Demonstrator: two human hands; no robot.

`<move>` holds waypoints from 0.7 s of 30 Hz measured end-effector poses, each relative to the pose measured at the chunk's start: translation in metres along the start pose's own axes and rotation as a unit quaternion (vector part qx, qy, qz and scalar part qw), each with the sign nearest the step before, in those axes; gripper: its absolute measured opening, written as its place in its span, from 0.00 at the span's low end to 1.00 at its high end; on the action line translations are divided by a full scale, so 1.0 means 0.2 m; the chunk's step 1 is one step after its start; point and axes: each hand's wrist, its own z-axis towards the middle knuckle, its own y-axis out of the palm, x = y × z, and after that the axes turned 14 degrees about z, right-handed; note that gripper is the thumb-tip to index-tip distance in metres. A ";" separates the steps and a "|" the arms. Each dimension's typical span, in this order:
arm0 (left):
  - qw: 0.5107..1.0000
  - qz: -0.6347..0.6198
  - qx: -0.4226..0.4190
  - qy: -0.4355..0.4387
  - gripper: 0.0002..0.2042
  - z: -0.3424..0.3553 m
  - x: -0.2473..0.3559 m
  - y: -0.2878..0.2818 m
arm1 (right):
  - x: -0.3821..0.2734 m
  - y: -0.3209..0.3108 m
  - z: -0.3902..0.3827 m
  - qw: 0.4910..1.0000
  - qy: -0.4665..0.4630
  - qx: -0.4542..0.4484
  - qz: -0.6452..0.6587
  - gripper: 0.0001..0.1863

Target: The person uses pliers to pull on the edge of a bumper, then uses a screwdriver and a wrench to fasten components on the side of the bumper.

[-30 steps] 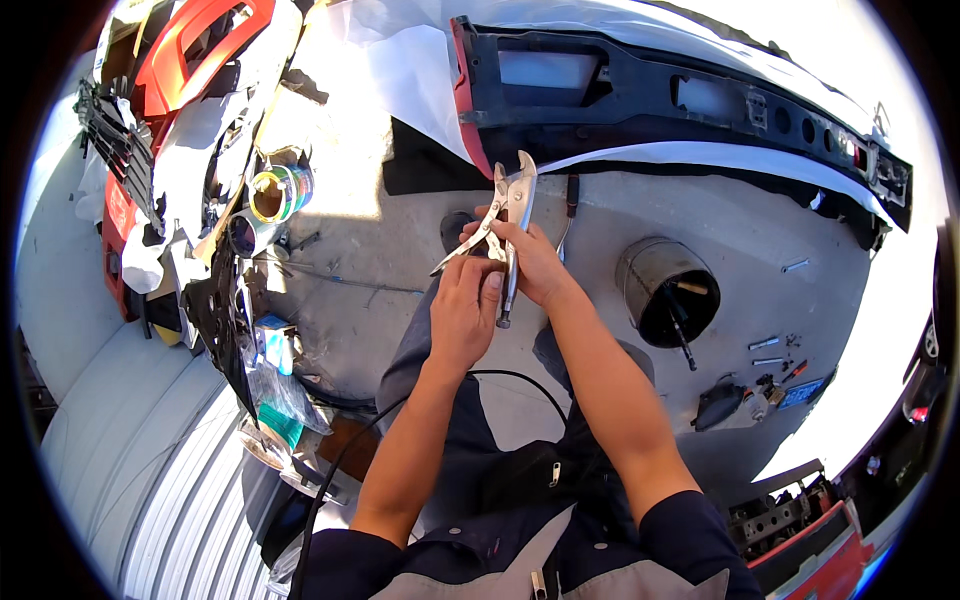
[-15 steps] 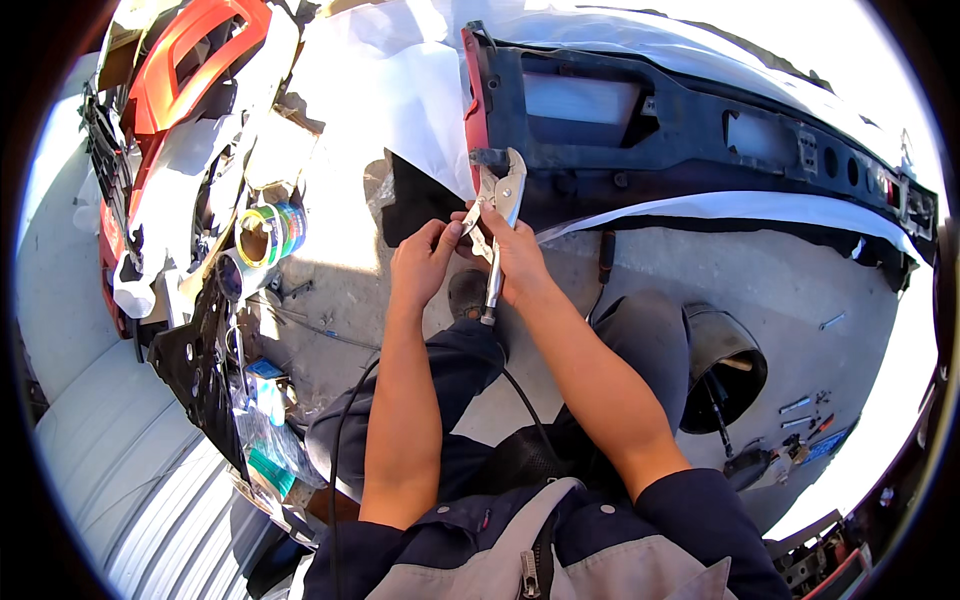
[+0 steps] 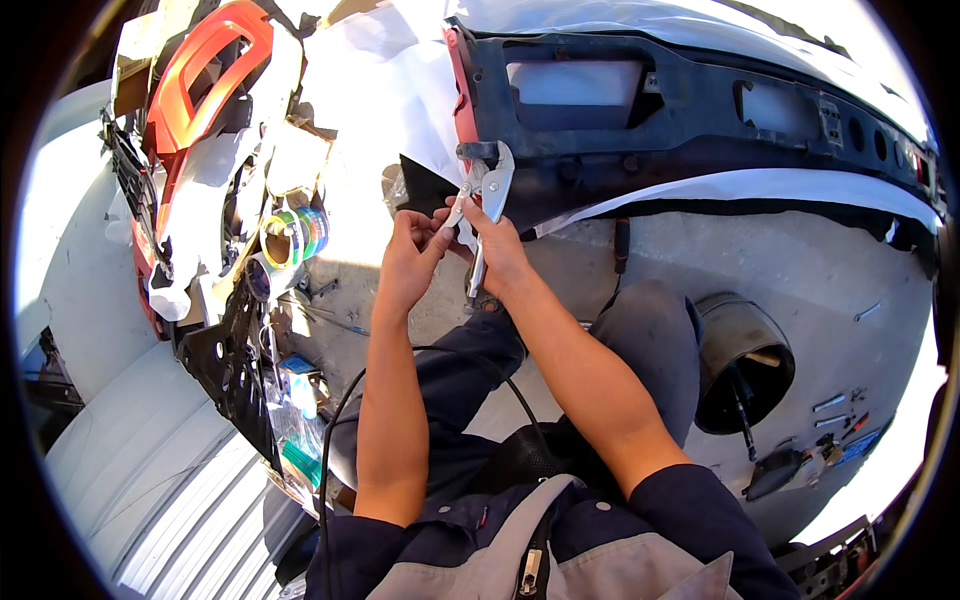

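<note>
Silver locking pliers [image 3: 496, 187] sit with their jaws at the near left corner of a long dark vehicle panel [image 3: 690, 130], which has a red end strip [image 3: 463, 95]. My right hand [image 3: 500, 258] is wrapped round the long handle of the pliers. From the other side, my left hand [image 3: 405, 262] is closed by the lever, its thumb and fingers pinching there. The fingertips of both hands come close together, and some are hidden behind the pliers. Whether the jaws bite firmly cannot be made out.
White sheeting [image 3: 740, 185] lies under the panel. To the right on the concrete are a black welding helmet [image 3: 745, 360] and several small tools [image 3: 828, 403]. A screwdriver-like handle [image 3: 622, 240] lies near my knee. Cans [image 3: 283, 238] and an orange-red part [image 3: 190, 105] crowd the left.
The view has turned slightly, shifting the surroundings. The pliers tilt a little differently, their handle end leaning further left. Both hands stay on them.
</note>
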 end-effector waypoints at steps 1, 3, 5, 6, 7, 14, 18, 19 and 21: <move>1.000 0.008 0.004 0.008 0.15 -0.01 0.04 0.02 | 0.00 -0.02 0.02 1.000 -0.023 0.004 -0.005 0.16; 0.995 -0.025 -0.076 -0.064 0.16 -0.04 0.19 0.02 | -0.01 -0.05 0.05 0.999 -0.022 0.013 -0.022 0.17; 0.988 -0.033 -0.126 -0.081 0.18 -0.03 0.21 0.02 | -0.02 -0.07 0.06 0.998 -0.043 0.036 -0.026 0.17; 0.985 -0.043 -0.140 -0.094 0.18 -0.03 0.18 0.00 | 0.00 -0.04 0.05 0.997 -0.046 0.048 -0.028 0.17; 0.981 -0.053 -0.154 -0.107 0.18 -0.03 0.15 -0.02 | 0.02 -0.01 0.03 0.996 -0.051 0.060 -0.030 0.17; 0.988 -0.035 -0.133 -0.071 0.18 -0.06 0.06 -0.03 | 0.03 0.07 0.01 0.991 -0.090 0.066 -0.080 0.18; 0.976 -0.097 -0.146 -0.129 0.15 -0.10 0.09 -0.07 | -0.01 0.05 0.02 0.995 -0.048 0.070 -0.050 0.19; 0.978 -0.083 -0.141 -0.127 0.15 -0.12 0.10 -0.06 | -0.01 0.03 0.03 0.996 -0.047 0.065 -0.043 0.19; 0.982 -0.055 -0.125 -0.128 0.14 -0.16 0.13 -0.05 | -0.01 0.02 0.03 0.995 -0.054 0.069 -0.044 0.19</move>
